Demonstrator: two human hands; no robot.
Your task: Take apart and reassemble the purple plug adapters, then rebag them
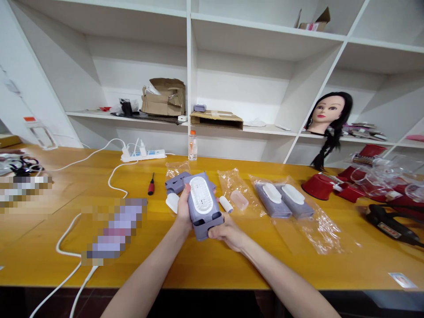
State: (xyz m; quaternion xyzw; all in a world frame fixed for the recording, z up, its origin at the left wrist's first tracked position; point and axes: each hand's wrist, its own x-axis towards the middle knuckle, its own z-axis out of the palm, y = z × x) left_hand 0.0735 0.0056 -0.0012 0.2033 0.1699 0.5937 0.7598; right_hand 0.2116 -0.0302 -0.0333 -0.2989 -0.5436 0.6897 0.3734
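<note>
Over the worktop (212,270), the left hand (184,208) is clasping a purple-grey box (206,217) at its nine-o'clock side while the right hand (229,232) is pinching its five-o'clock end.

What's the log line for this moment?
Left hand: gripping white-topped purple case | Right hand: holding its near end | Nearby: white cylinder, screwdriver

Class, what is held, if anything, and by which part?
One grey-purple case with a white oval panel: the left hand holds its left side, the right hand its near end.
</note>
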